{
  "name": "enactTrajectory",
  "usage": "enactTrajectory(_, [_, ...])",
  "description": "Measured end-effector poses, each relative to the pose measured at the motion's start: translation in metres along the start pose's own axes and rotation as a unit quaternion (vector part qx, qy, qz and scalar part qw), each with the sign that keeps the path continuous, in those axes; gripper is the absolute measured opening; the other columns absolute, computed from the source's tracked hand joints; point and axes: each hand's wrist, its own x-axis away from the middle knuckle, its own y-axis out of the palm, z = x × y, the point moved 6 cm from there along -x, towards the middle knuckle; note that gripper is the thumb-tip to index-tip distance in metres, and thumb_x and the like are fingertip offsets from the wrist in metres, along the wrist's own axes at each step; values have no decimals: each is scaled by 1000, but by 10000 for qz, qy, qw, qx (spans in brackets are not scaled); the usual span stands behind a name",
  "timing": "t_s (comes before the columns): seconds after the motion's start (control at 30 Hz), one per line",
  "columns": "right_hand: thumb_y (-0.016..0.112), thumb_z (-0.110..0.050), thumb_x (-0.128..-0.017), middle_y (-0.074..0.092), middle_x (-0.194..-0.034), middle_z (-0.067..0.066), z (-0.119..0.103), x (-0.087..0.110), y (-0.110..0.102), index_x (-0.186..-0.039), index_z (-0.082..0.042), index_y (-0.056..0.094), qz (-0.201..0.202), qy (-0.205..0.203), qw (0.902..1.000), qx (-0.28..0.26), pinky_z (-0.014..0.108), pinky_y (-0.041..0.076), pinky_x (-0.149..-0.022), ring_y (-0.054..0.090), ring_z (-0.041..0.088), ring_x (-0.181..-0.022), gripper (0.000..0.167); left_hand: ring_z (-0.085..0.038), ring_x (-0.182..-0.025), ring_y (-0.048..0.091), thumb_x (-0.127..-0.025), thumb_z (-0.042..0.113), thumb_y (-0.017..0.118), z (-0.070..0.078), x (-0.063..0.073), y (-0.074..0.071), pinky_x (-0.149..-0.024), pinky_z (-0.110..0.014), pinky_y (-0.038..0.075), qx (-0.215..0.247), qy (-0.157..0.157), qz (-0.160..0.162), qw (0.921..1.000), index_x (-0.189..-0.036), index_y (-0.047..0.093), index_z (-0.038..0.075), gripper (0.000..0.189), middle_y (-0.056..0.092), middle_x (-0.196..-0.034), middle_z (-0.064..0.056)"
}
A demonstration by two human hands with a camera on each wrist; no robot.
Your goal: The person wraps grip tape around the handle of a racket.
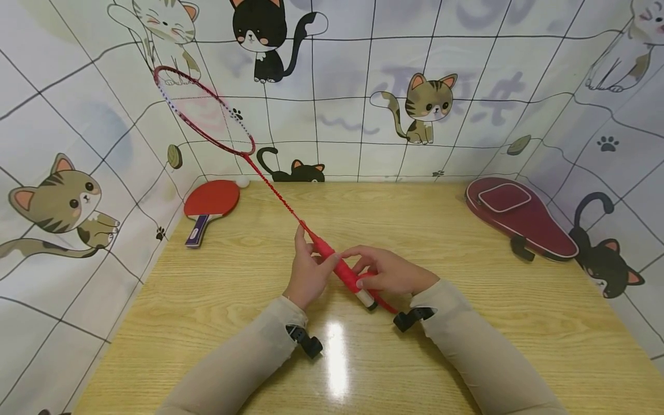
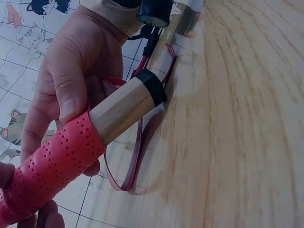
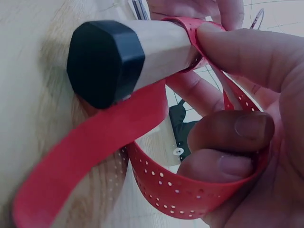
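Observation:
A red badminton racket (image 1: pixel 275 192) slants up to the left over the table, its head towards the wall. My left hand (image 1: pixel 307 278) grips its handle near the cone, thumb on top. Red perforated grip tape (image 2: pixel 57 164) wraps most of the handle. Bare wood (image 2: pixel 124 108) shows at the lower end, above a black butt cap (image 3: pixel 92 66). At the edge of the wrapped part, my right hand (image 1: pixel 396 272) pinches the tape with its thumb; other fingers curl inside a loop of it. The loose tail hangs below the handle in the right wrist view.
A red table tennis bat (image 1: pixel 212 199) lies at the back left of the wooden table (image 1: pixel 218 300), with a white ball (image 1: pixel 242 181) beside it. At the back right is a dark red bat case (image 1: pixel 519 216). Cat-patterned sheeting (image 1: pixel 342 121) surrounds the table's back and sides.

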Motion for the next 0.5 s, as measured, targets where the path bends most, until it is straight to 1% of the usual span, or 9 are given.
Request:
enactTrajectory(0.1, [75, -13, -98, 73, -119, 3, -2, 1, 0, -155, -31, 49, -33, -25, 10000, 15, 44, 57, -85, 73, 24, -92, 65, -30, -102, 71, -99, 13, 73, -1, -1, 1, -84, -37, 62, 148, -23, -33, 9999, -169, -6, 20, 106, 57, -129, -21])
enactTrajectory(0.17, [73, -13, -99, 74, -119, 4, -3, 2, 0, -157, -30, 48, -81, -63, 9999, 44, 43, 56, -85, 73, 23, -96, 66, -32, -103, 71, -99, 9, 70, -2, -1, 1, -84, -38, 63, 297, -43, -32, 9995, -169, -7, 19, 105, 56, -132, -26])
enactTrajectory(0.27, [70, -9, -101, 74, -120, 4, -2, 2, 0, -159, -28, 46, -189, -111, 9998, 43, 41, 57, -84, 72, 22, -101, 66, -32, -101, 72, -97, 5, 68, -3, -2, 1, -83, -38, 63, 408, -84, 58, 9991, -169, -5, 18, 104, 56, -133, -28])
enactTrajectory(0.4, [67, -7, -102, 75, -119, 5, -3, 2, 0, -159, -28, 46, -265, -131, 9996, -40, 39, 58, -81, 73, 23, -94, 65, -32, -100, 73, -96, 4, 67, -3, -2, -1, -83, -38, 63, 377, -124, 99, 9992, -170, -3, 18, 103, 58, -131, -24])
enactTrajectory(0.5, [69, -8, -100, 75, -116, 6, -4, 2, -1, -158, -29, 47, -180, -120, 9998, -50, 41, 58, -79, 74, 24, -85, 65, -31, -100, 72, -96, 7, 69, -4, -3, -1, -82, -39, 64, 399, -156, 44, 9991, -170, -2, 21, 104, 57, -130, -22])
